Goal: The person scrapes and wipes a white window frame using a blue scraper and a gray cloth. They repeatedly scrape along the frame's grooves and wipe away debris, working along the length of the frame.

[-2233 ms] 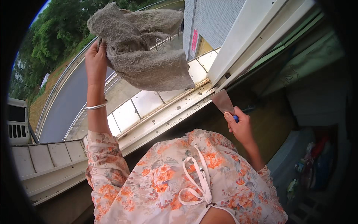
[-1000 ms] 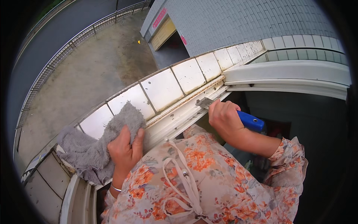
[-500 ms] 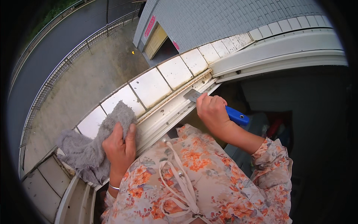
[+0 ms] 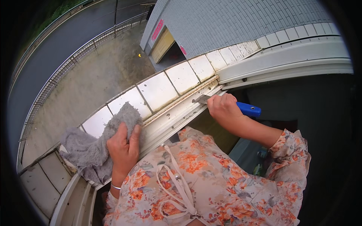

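A crumpled grey cloth (image 4: pixel 92 148) lies over the white window frame and the tiled ledge, with my left hand (image 4: pixel 123 147) closed on its right part. My right hand (image 4: pixel 225 109) grips a putty knife (image 4: pixel 249 109) with a blue handle. Its metal blade sticks out to the left of my fingers, its tip against the dirty window track (image 4: pixel 188 107) or just over it; I cannot tell which. Dark specks of dirt dot the track between my hands. The lower part of the cloth hangs past the left end of the track.
White tiles (image 4: pixel 156 90) form the outer ledge, with a drop beyond to a wet paved yard (image 4: pixel 109 67), a railing and a road. A grey brick wall (image 4: pixel 233 26) rises at the far right. The white window sash (image 4: pixel 286 56) borders the track's right end.
My right hand has shifted slightly right with the putty knife, and its blade is turned a little flatter. The left hand stays on the cloth. The whole view has tilted slightly.
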Motion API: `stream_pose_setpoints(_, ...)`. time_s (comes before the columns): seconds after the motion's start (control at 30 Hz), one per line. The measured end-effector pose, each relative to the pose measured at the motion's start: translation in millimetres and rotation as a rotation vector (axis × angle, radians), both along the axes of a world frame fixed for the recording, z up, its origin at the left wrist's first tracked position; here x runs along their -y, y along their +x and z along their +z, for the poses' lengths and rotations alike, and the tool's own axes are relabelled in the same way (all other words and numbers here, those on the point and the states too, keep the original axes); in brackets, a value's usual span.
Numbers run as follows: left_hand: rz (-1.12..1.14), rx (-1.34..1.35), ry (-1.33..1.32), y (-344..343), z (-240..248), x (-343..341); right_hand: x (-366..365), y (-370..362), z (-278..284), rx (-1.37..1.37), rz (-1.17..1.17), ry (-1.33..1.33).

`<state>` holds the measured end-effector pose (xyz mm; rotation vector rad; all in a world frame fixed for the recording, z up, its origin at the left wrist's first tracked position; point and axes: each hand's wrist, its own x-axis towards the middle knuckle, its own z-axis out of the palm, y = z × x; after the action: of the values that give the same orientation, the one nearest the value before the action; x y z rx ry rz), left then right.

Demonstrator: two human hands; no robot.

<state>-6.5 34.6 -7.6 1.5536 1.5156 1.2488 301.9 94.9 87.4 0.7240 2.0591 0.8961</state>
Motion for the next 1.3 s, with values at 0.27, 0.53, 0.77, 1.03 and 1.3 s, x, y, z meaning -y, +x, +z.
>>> stream_pose_setpoints(0.27, -0.012, 0.06, -0.108, -1.0, -3.3, -0.7, -119.9, 1.4, 40.8, -0.244, -0.426, -0.474)
stream_pose_setpoints(0.53, 0.001, -0.016, -0.022, -2.2, -0.3, -5.2, -133.6, 22.4, 20.6, -0.339, -0.457, -0.581)
stream_pose_setpoints(0.77, 0.004, -0.026, -0.05, -3.5, 2.8, -4.3, -116.7, 33.1, 10.2, -0.554, -0.131, -0.494)
stream_pose_setpoints(1.03, 0.024, 0.056, -0.04, 1.6, 3.1, -4.4, -54.1, 12.0, 15.9, -0.775, -0.348, -0.333)
stream_pose_setpoints(1.3, -0.084, -0.089, 0.019, 4.5, 10.3, 1.3, -12.0, 80.2, 33.7, -1.117, -0.783, -0.276)
